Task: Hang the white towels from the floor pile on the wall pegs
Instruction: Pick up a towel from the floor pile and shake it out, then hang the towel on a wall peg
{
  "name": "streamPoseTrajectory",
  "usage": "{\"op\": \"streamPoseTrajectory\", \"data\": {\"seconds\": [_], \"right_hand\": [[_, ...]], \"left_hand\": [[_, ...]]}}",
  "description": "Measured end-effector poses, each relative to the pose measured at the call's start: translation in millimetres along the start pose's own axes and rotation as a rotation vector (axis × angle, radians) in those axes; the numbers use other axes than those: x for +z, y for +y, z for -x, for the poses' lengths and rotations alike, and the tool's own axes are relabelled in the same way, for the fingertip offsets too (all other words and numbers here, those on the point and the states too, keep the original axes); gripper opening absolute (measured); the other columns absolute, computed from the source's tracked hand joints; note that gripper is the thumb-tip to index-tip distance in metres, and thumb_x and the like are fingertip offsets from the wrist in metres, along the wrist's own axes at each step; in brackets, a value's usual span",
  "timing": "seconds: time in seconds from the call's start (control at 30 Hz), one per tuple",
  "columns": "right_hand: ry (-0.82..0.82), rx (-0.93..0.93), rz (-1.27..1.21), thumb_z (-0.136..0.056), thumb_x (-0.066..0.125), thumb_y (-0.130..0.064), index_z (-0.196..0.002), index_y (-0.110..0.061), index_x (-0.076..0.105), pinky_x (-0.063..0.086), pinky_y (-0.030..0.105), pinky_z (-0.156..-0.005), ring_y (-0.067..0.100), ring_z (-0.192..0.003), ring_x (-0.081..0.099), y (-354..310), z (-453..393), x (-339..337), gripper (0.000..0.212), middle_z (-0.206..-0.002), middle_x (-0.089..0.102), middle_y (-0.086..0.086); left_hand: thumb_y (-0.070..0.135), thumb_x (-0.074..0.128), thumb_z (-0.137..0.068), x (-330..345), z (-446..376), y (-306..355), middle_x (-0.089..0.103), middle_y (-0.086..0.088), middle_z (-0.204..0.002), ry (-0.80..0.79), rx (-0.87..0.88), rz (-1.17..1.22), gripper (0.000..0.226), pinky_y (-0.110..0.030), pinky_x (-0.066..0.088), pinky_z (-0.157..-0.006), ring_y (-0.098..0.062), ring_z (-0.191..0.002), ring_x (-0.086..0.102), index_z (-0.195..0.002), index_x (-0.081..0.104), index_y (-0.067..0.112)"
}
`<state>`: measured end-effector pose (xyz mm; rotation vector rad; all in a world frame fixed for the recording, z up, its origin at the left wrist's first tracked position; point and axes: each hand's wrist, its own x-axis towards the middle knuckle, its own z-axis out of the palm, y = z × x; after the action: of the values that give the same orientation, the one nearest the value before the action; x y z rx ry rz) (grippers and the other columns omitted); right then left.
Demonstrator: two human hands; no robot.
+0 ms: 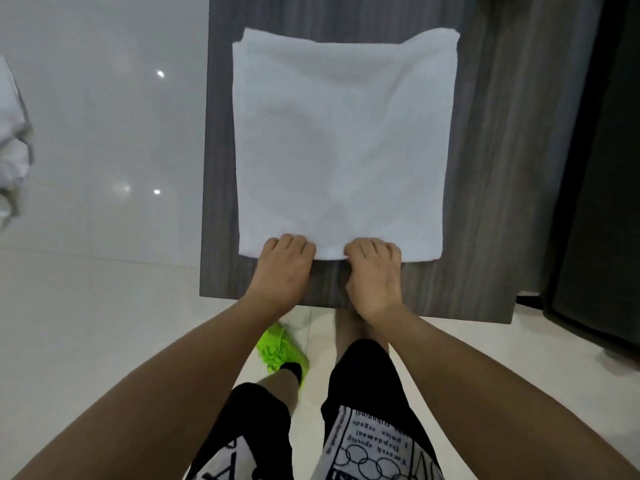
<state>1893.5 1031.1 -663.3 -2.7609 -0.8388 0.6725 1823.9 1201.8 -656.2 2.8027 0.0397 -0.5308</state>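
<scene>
Both hands, left hand [285, 263] and right hand [374, 268], pinch the near edge of the folded towel [339, 140], flat on the table [491, 168] ahead of them; no pegs in sight, hanging looks undone

The folded white towel [339, 143] covers most of the dark wood table [491, 168]; I have bare strips of tabletop left, right and near it. A dark cabinet [602, 168] walls off the right. White cloth [12, 140] hangs far left.

Head view, steeply downward, close above the table [485, 168] edge
</scene>
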Motion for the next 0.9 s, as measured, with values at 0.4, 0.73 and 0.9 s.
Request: {"op": "streamPoseTrajectory", "data": {"seconds": [0.4, 0.73, 0.9], "right_hand": [[0.064, 0.168, -0.202, -0.077, 0.051, -0.015, -0.096, -0.024, 0.035, 0.033, 0.034, -0.063, 0.036, -0.075, 0.057, -106, 65, -181, 0.026, -0.081, 0.063, 0.007], [0.053, -0.316, -0.331, -0.077, 0.067, -0.057, -0.068, -0.013, 0.068, 0.04, 0.031, -0.051, 0.01, -0.051, 0.053, -253, 40, -464, 0.045, -0.056, 0.055, -0.002], [0.143, -0.627, -0.25, -0.081, 0.07, -0.041, -0.057, -0.026, 0.063, 0.036, 0.024, -0.05, 0.003, -0.048, 0.051, -372, 10, -521, 0.029, -0.047, 0.054, -0.015]], "left_hand": [[0.006, 0.059, -0.081, -204, 78, 22, 0.056, -0.01, -0.096, 0.102, -0.109, 0.241, 0.031, -0.037, 0.041, -0.067, -0.031, -0.083, 0.056, -0.105, 0.041, 0.013], [0.009, 0.043, -0.077, -465, 159, -31, 0.053, 0.004, -0.087, 0.687, -0.19, 0.158, 0.026, -0.029, 0.036, -0.066, -0.02, -0.076, 0.049, -0.097, 0.045, 0.026], [0.002, 0.047, -0.078, -537, 231, -88, 0.051, 0.0, -0.087, 0.935, -0.383, 0.02, 0.025, -0.032, 0.039, -0.069, -0.022, -0.078, 0.049, -0.097, 0.054, 0.017]]}}
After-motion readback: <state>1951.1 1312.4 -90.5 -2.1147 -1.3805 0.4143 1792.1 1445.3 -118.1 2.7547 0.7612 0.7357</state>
